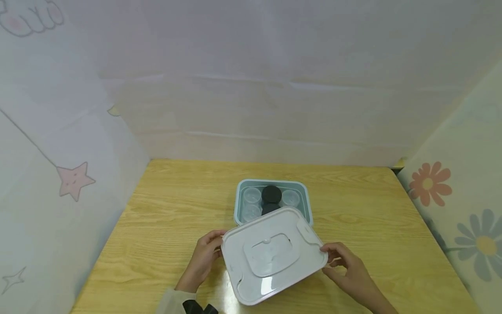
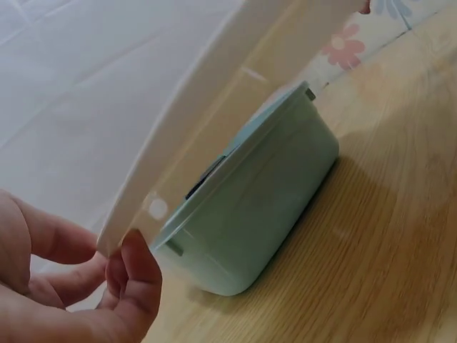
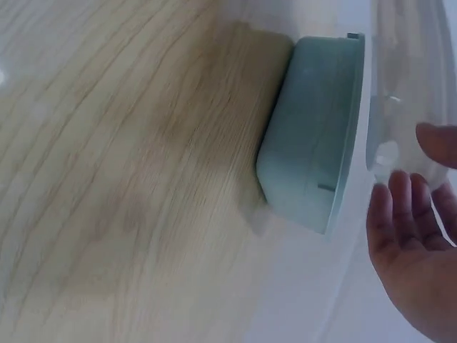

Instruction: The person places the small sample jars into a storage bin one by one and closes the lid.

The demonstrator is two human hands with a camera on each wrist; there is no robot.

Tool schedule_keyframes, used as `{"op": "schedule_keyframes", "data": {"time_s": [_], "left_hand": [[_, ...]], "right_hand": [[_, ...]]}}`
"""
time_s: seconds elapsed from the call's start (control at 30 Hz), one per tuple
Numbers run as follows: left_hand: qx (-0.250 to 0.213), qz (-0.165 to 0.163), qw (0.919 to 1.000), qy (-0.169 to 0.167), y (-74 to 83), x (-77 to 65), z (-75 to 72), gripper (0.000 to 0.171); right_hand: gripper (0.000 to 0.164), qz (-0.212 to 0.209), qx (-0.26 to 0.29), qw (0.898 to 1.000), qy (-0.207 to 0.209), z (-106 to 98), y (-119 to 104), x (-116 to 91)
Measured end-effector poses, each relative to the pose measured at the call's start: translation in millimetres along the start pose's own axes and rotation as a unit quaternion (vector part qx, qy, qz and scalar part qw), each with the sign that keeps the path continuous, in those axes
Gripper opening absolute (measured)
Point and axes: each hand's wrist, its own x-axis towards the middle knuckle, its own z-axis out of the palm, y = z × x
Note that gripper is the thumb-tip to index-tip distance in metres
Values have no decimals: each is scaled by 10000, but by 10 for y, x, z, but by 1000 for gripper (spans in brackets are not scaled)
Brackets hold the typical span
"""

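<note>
A white translucent lid [image 1: 270,255] with a raised middle panel is held tilted between my two hands, overlapping the near side of a pale green box [image 1: 238,203]. My left hand [image 1: 205,257] pinches the lid's left edge between thumb and fingers. At the opposite edge, my right hand [image 1: 347,272] grips the right corner with thumb and fingertips. Inside the box stand clear round containers [image 1: 252,195] and black round ones [image 1: 271,194]; the lid hides its front part. In the left wrist view the lid [image 2: 186,107] slants above the box [image 2: 264,207].
The box sits on a wood-grain table [image 1: 188,196]. A pale printed sheet [image 1: 274,117] rises behind it, with side sheets bearing a pink star [image 1: 75,180] at left and flowers [image 1: 429,183] at right. A black object [image 1: 198,307] shows by the left sleeve.
</note>
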Motion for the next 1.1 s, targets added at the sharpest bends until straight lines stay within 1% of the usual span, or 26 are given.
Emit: {"op": "schedule_keyframes", "data": {"time_s": [0.07,0.1,0.17,0.23,0.27,0.33,0.37,0.43,0.5,0.53,0.6,0.67,0.7,0.77,0.87,0.93,0.97,1.0,1.03,1.1], "left_hand": [[45,40,9999,-125,-2,2,-10,33],[75,77,9997,-211,0,2,-17,34],[94,142,9991,-380,8,7,-30,35],[65,200,9984,-527,9,17,-55,36],[69,252,9975,-650,10,22,-70,38],[94,430,9944,-956,4,32,-109,41],[104,552,9922,-1114,-3,38,-129,41],[128,888,9848,-1487,-15,44,-165,41],[119,1342,9739,-1825,-28,47,-190,40],[164,1568,9683,-1936,-37,50,-198,40],[270,1949,9587,-2056,-55,57,-207,40],[466,2314,9500,-2043,-77,61,-210,41],[598,2433,9474,-1989,-89,61,-210,41],[815,2602,9435,-1884,-108,58,-205,40],[1130,2780,9390,-1678,-135,51,-186,39],[1428,2993,9324,-1440,-145,44,-163,38],[1559,3138,9276,-1296,-150,42,-151,37],[1674,3325,9210,-1145,-155,40,-140,36],[1788,3536,9128,-990,-159,37,-129,35],[1971,3990,8929,-679,-164,37,-109,32]], "right_hand": [[55,-331,-618,9967,408,9,-4,13],[56,-447,-834,9940,543,5,-11,20],[39,-722,-1105,9886,724,-10,1,29],[23,-1007,-1228,9840,805,-36,4,40],[24,-1138,-1283,9817,825,-55,4,44],[42,-1338,-1425,9767,884,-93,1,50],[44,-1397,-1498,9745,920,-112,-12,55],[46,-1423,-1641,9711,993,-152,-38,66],[48,-1380,-1705,9701,1034,-182,-52,71],[49,-1368,-1711,9701,1048,-192,-57,73],[49,-1328,-1679,9713,1040,-210,-61,71],[49,-1343,-1652,9714,1054,-224,-62,71],[49,-1345,-1632,9715,1068,-231,-64,71],[48,-1415,-1609,9700,1150,-244,-64,77],[46,-1635,-1571,9641,1382,-264,-62,95],[45,-1785,-1522,9601,1524,-276,-60,108],[45,-1854,-1500,9580,1591,-280,-58,115],[45,-1898,-1490,9565,1640,-284,-59,120],[45,-1917,-1478,9558,1670,-287,-61,123],[46,-1924,-1463,9556,1685,-294,-69,130]]}}
